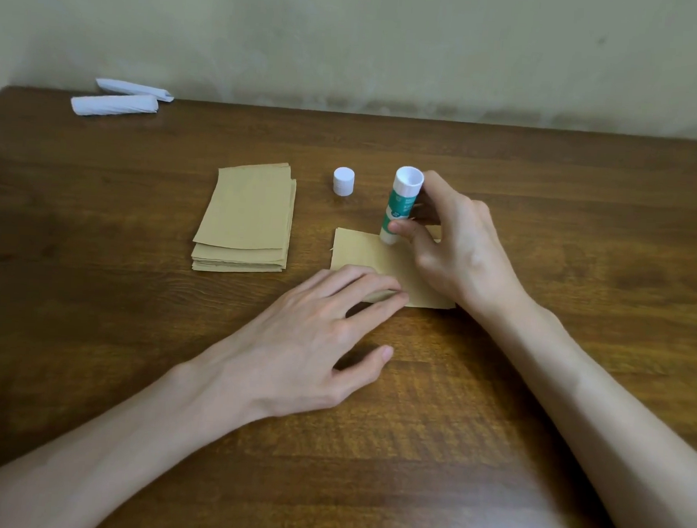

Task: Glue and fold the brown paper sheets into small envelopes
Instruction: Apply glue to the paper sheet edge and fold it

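Wooden bench, seen from the head camera, with a pale wall behind it; stack of brown paper sheets left of centre, flat, its long axis running from the near edge towards the wall, the top sheets slightly fanned; single brown sheet just right of the stack and apart from it, flat on the bench, its long axis running left to right across the view, its right part hidden under the right hand; left hand laid palm down with fingers straight and close together, the fingertips pressing on the sheet's near edge, where a narrow strip seems turned up, the thumb spread aside over bare wood; right hand curled round the glue stick, thumb in front and fingers behind; two white folded paper bundles at the far left corner, lying side by side, long axes roughly left to right; glue stick, white with a green label, held nearly upright, upper end leaning slightly right, lower end touching the sheet near its far edge; white cap standing upright on the bench between stack and glue stick, touching neither.
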